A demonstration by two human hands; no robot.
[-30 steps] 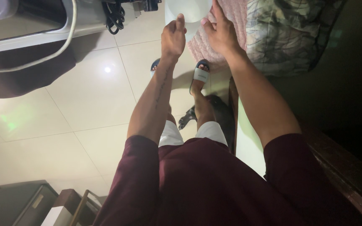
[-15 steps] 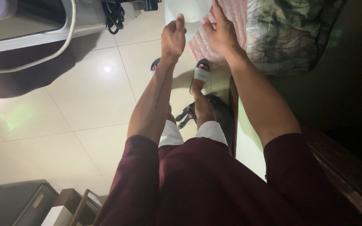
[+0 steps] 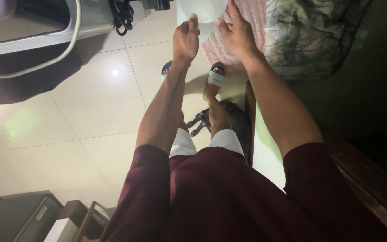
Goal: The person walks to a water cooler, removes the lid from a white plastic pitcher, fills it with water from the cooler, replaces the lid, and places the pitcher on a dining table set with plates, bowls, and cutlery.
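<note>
A pale round bowl-like object (image 3: 202, 11) sits at the top edge of the view, partly cut off. My left hand (image 3: 185, 39) holds its near-left rim with fingers curled on it. At its right side, my right hand (image 3: 236, 33) presses against it with fingers spread. Both arms reach forward over my maroon shirt (image 3: 220, 197). Behind the object lies a pink towel-like cloth (image 3: 251, 13) on a patterned blanket (image 3: 305, 36).
Glossy cream floor tiles (image 3: 90, 116) spread to the left. My feet wear slides (image 3: 215, 78). A small dark animal (image 3: 202, 120) stands by my legs. A white appliance with a hose (image 3: 54, 49) and black cable (image 3: 122, 18) is upper left; dark boxes (image 3: 23, 217) lower left; a wooden frame (image 3: 368, 183) right.
Almost nothing has moved; both hands stay on the pale object. The dark animal by my legs has shifted slightly.
</note>
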